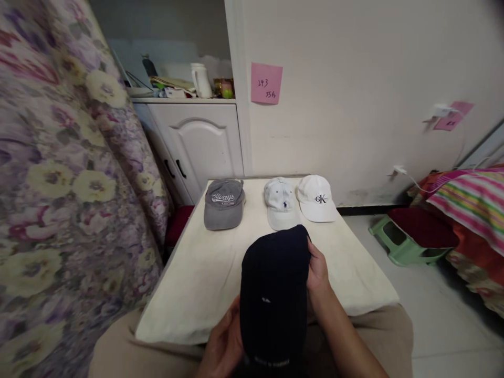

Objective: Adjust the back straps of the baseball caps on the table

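A dark navy baseball cap (273, 283) is held up in front of me, above the near edge of the table. My right hand (317, 266) grips its right side, with the fingers partly hidden behind the cap. At its lower left, my left hand (228, 336) is closed on the edge, the fingertips out of sight. On the table beyond lie a grey cap (224, 205) with white lettering, a pale blue-white cap (281, 202) with a small dark logo, and a white cap (316, 198) marked CK. The last two sit side by side.
The table (189, 294) has a cream cover and reaches over my knees. A floral curtain (74, 210) hangs at left. Behind stands a white cabinet (200, 136). A green stool (409, 239) with a dark red top is at right, near a bed with a striped cover (472, 194).
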{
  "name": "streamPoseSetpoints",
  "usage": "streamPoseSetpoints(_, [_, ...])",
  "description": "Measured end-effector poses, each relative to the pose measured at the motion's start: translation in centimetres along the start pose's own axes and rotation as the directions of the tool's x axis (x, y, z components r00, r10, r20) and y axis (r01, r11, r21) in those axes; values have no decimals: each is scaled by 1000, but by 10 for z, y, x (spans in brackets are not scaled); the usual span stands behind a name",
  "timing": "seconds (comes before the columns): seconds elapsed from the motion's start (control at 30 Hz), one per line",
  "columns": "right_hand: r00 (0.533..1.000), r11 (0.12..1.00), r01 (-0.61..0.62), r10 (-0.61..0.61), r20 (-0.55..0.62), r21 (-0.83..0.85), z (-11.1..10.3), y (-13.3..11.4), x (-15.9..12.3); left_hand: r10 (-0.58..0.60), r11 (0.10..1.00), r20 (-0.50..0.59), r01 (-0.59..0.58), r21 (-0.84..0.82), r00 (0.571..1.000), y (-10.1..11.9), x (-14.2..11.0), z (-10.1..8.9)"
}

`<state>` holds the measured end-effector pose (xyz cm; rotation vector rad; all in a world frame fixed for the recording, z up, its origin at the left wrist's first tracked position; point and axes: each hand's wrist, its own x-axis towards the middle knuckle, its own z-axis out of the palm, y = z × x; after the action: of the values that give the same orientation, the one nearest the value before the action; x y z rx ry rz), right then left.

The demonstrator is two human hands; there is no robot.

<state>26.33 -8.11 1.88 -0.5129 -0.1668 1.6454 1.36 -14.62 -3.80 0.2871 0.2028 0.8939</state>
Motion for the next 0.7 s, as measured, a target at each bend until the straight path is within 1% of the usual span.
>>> streamPoseSetpoints(0.07, [1000,1000,18,-18,-21,3,-1,1,3,-14,1000,24,14,-18,1000,-14,-8,2])
streamPoseSetpoints(0.13, [999,999,35,-34,-39,25,-3,3,6,-56,998,30,56,-15,998,-23,-14,9])
streamPoseSetpoints(0.17, [998,998,44,-42,-46,38,-4,4,7,-66,998,16,66,-8,998,-25,-17,14])
streamPoseSetpoints(0.23, [997,997,62,-59,-50,55,-6,7,7,-51,999,-46,52,10,998,-24,-22,26])
streamPoseSetpoints(0.3, [997,996,71,-70,-32,52,-6,11,6,-3,999,-102,7,34,995,-16,-29,35])
streamPoseSetpoints(0.4, [999,999,42,-43,32,30,-6,22,1,33,999,-111,-29,41,993,0,-42,38])
streamPoseSetpoints(0.47, [996,1000,-15,14,83,15,-9,31,-2,46,998,-93,-43,40,995,14,-49,33])
streamPoseSetpoints(0.53, [988,996,-91,93,121,-25,-16,41,-4,68,996,-75,-64,61,995,30,-51,29])
streamPoseSetpoints(0.6, [979,986,-144,154,130,-81,-25,50,-3,100,990,-72,-92,111,992,51,-44,32])
streamPoseSetpoints(0.63, [979,984,-152,164,123,-97,-30,54,-2,108,984,-88,-94,153,990,64,-35,37])
streamPoseSetpoints(0.7, [983,984,-139,150,103,-108,-38,60,0,203,954,-100,-174,244,974,96,-8,56])
